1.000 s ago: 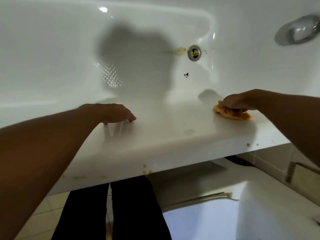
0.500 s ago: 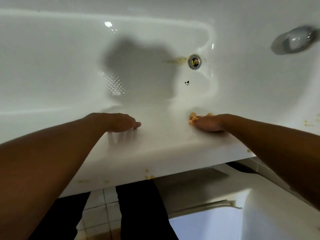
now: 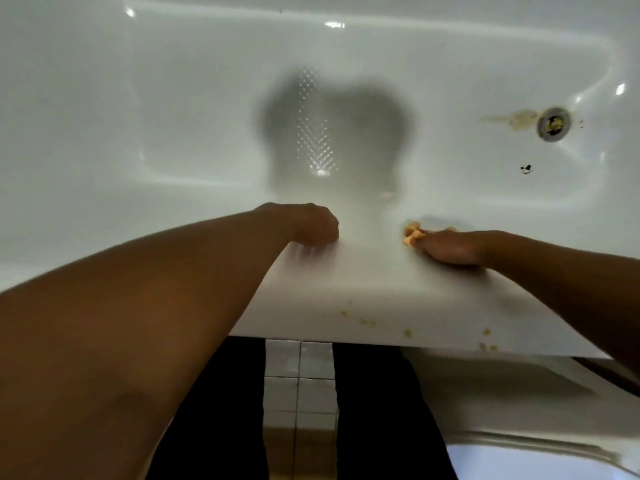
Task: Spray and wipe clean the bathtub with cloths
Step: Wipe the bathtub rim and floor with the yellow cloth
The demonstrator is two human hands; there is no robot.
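Note:
A white bathtub [image 3: 346, 292] fills the view, and I lean over its wide near rim. My right hand [image 3: 450, 249] presses an orange cloth [image 3: 412, 233] flat onto the rim's inner edge; only the cloth's left end shows past my fingers. My left hand [image 3: 308, 225] rests on the rim to the left, fingers bent down over the inner edge and holding nothing. Yellowish crumbs [image 3: 408, 332] dot the rim's outer edge.
The chrome drain [image 3: 553, 123] sits at the tub's far right with a yellow smear beside it and a small dark speck [image 3: 525, 169] below. An anti-slip pattern [image 3: 313, 133] marks the tub floor. A white toilet [image 3: 519, 455] stands at lower right; tiled floor below.
My right hand has slid the orange cloth leftward along the rim, toward my left hand. My view has shifted left, so the drain now sits at the far right.

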